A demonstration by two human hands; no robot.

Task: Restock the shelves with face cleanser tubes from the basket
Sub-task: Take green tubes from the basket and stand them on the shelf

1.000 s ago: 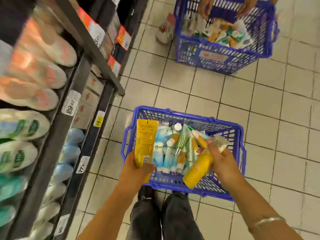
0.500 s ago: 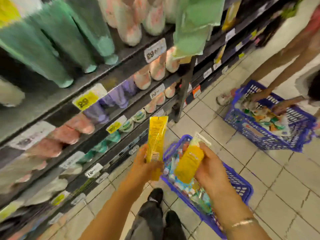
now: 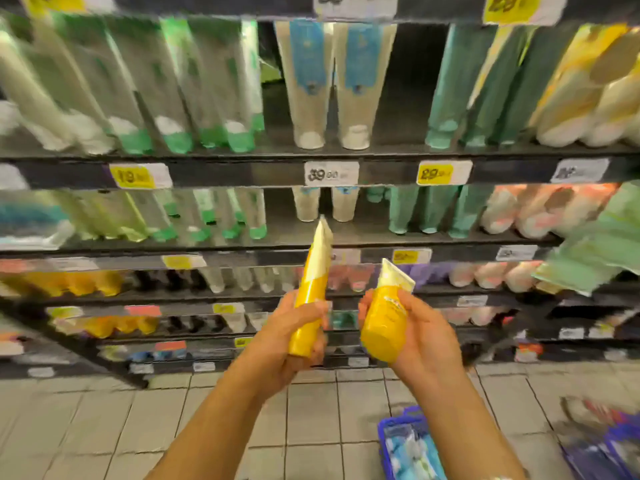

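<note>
My left hand grips a tall yellow and white tube, held upright with its crimped end pointing up. A shorter yellow tube sits in my right hand, fingers curled round it, its white crimped end up. Both are raised in front of the shelves, which are packed with hanging cleanser tubes in green, blue, teal, orange and yellow. The blue basket with more tubes stands on the floor at lower right, partly hidden by my right forearm.
Price tags run along each shelf edge. A row of yellow tubes stands on a lower shelf at left. A second blue basket is at the far lower right. Tiled floor lies below the shelves.
The view has swung up from the basket to face the shelves. Both hands have lifted their yellow tubes from over the basket to chest height before the shelves.
</note>
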